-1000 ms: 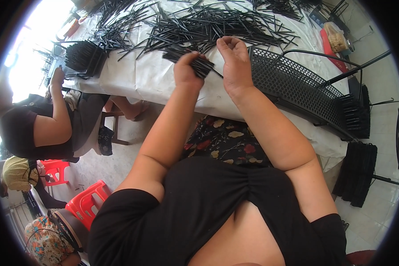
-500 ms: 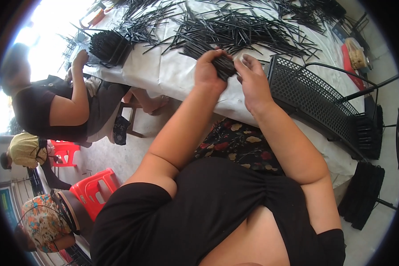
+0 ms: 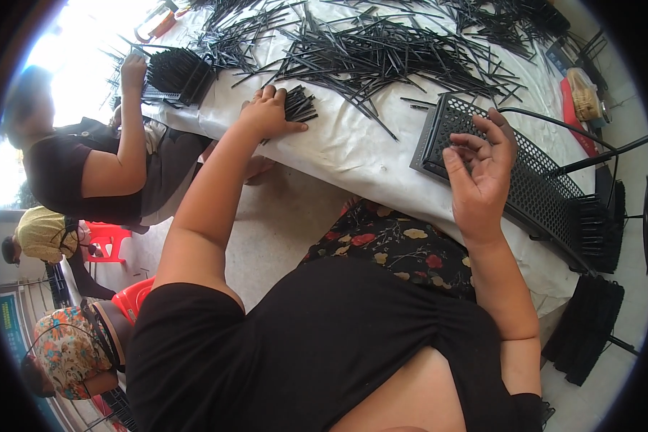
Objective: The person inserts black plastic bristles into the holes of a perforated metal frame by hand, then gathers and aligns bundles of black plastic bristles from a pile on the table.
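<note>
My left hand (image 3: 268, 115) lies on a small bundle of black sticks (image 3: 299, 103) at the table's near edge. Its fingers are spread and the thumb sticks out to the right; part of the bundle is hidden beneath the palm. Over on the right, my right hand (image 3: 482, 162) is raised above a long black perforated panel (image 3: 529, 151), fingers apart and slightly bent, with nothing visible in them. A flat dark piece (image 3: 432, 144) forms the panel's left end. Dark tufts of bristles (image 3: 597, 230) stand at its far right end.
A large heap of loose black sticks (image 3: 381, 54) covers the table's middle. At the left, a co-worker (image 3: 108, 162) reaches to a block packed with black sticks (image 3: 180, 72). A black brush (image 3: 587, 327) hangs off the right edge. Red stools (image 3: 108, 241) stand behind.
My hands have parted. The left moved left and put the bundle of sticks down on the table. The right moved right and down, over the panel. The co-worker's hand rose a little.
</note>
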The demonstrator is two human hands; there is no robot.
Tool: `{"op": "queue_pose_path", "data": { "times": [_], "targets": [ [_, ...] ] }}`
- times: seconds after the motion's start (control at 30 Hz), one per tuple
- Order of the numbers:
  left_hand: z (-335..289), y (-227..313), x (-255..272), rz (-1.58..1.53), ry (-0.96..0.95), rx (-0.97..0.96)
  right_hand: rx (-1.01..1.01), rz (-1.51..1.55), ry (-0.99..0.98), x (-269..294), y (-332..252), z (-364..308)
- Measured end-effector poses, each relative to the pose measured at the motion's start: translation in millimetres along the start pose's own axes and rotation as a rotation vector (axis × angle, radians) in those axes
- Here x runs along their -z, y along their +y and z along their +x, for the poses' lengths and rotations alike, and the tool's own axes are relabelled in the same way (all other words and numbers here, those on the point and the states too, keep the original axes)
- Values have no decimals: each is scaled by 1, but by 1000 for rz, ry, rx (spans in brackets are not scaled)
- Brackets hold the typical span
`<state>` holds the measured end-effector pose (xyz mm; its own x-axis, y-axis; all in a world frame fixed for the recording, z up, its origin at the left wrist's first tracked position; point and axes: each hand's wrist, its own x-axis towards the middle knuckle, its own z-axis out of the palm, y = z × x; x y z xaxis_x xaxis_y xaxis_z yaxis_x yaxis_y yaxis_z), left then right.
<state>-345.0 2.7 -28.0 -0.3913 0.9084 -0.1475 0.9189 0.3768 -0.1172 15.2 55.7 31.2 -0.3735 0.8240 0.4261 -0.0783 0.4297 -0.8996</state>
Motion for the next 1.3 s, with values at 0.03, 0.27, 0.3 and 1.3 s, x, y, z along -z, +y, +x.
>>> {"op": "queue_pose_path", "data": {
  "times": [0.03, 0.27, 0.3, 1.3],
  "targets": [
    [4, -6, -10, -17, 71, -45, 19, -14, -1, 5, 1, 0],
    [7, -20, -31, -64, 275, -167, 112, -108, 65, 37, 10, -14],
    [7, -20, -31, -56, 269, -160, 97, -108, 69, 41, 9, -17],
    [-6, 18, -18, -90, 95, 386, 79, -371, 243, 131, 16, -30]
  ]
}}
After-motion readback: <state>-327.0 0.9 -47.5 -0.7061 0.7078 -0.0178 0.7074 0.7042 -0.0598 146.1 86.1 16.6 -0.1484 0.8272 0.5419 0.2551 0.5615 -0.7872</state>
